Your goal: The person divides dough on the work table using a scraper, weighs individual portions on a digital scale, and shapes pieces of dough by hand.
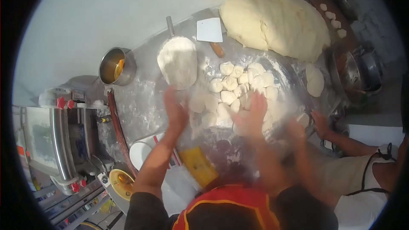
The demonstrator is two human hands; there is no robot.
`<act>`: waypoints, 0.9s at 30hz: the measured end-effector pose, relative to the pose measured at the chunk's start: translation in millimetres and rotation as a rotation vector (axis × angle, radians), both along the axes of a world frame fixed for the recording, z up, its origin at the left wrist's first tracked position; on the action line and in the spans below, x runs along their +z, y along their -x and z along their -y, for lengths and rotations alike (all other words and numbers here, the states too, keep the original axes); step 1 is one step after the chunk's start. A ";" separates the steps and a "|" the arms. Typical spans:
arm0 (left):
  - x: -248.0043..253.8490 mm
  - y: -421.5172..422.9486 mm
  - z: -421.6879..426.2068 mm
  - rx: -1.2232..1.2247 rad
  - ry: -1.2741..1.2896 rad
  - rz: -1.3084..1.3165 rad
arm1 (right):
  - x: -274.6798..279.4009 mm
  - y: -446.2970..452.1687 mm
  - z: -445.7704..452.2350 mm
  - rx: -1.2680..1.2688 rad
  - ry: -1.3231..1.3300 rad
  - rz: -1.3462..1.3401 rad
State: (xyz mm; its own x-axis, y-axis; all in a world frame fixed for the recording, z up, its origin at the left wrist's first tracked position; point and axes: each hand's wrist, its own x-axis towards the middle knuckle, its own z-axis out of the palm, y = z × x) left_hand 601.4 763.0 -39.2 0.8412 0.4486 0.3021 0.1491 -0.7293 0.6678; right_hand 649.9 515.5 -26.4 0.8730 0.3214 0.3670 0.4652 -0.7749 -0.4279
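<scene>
My left hand (175,110) is blurred, its fingers stretched out just below a metal scoop (178,61) of flour, and it holds nothing visible. Spread fingers show on my right hand (252,113), which lies over the lower part of a cluster of small round dough pieces (230,84). Flattened pale pieces (203,102) lie between my hands on the floured metal table (147,91). A smeared hand (297,130) appears right of my right hand; whose it is cannot be told.
A large dough mass (275,25) fills the back right, beside a white scraper (209,30). A metal pot (117,67) and a long dark stick (117,125) are left. A co-worker's hand (320,125) rests at the right edge, near metal bowls (349,72). A yellow cloth (198,166) lies in front.
</scene>
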 end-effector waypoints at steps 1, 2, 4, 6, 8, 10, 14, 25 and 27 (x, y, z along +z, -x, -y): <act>-6.5 18.5 21.1 -0.128 0.036 -0.087 | -8.1 21.0 8.7 0.017 0.084 -0.019; -19.5 32.0 36.0 -0.285 -0.086 -0.136 | 0.6 38.9 17.4 0.067 0.179 -0.122; -21.2 38.6 56.9 -0.436 -0.205 -0.245 | 3.2 51.2 19.5 0.091 0.261 -0.207; -5.5 33.2 76.7 -0.427 -0.190 -0.358 | -0.7 50.9 17.0 0.035 0.246 -0.164; -27.9 16.8 83.3 -0.405 -0.222 -0.283 | -22.9 32.8 15.1 -0.034 0.287 -0.093; -32.8 -9.3 88.3 -0.392 -0.246 -0.234 | -28.5 9.4 10.0 -0.094 0.302 -0.027; -29.6 -71.5 98.2 -0.397 -0.248 -0.167 | -24.4 -28.4 1.4 -0.205 0.297 0.027; -22.1 -61.8 27.2 0.059 -0.125 -0.061 | -1.1 -176.5 -109.8 0.110 -0.195 -0.167; -89.1 -47.8 -38.6 0.170 -0.486 -0.030 | -41.2 -208.0 -136.0 0.093 0.096 -0.219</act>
